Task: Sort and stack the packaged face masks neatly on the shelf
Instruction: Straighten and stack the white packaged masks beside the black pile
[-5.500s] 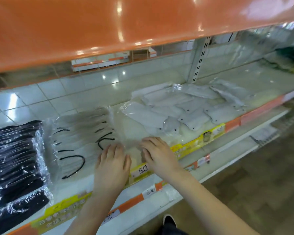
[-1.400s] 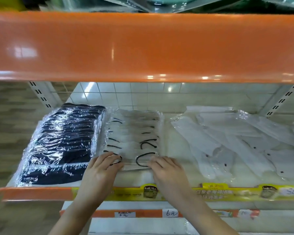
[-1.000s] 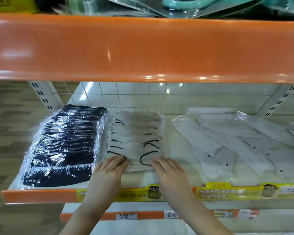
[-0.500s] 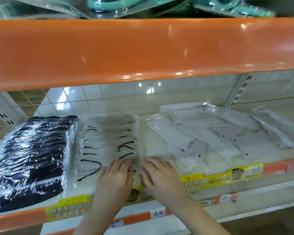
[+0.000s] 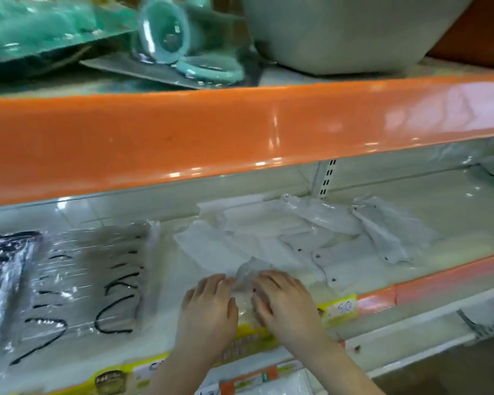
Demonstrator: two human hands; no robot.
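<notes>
From the head camera, both hands are down at the front edge of the shelf point(image 5: 453, 223). The left hand point(image 5: 208, 312) lies flat, fingers straight and close together, pressing on the shelf board just short of a crumpled clear packet point(image 5: 248, 276). The right hand point(image 5: 285, 303) sits just beside it, fingers bent a little over the near end of that same packet; whether it pinches the plastic or only presses on it, I cannot tell.

Behind the hands the loose white masks point(image 5: 268, 232) lie in a jumbled heap, packets overlapping at odd angles and spreading towards the right. To the left, apart from the heap, is the tidy stack of clear-wrapped masks with black ear loops point(image 5: 91, 280), and at the far left edge the black masks point(image 5: 3, 266) in shiny wrap, touching that stack.

The broad orange lip of the upper shelf point(image 5: 240, 132) hangs over everything and hides the back of the mask shelf. On top of it rest teal packaged goods point(image 5: 166, 38) and a large pale basin point(image 5: 339, 32). Yellow price labels point(image 5: 339, 307) run along the shelf's front rail, partly covered by the wrists.
</notes>
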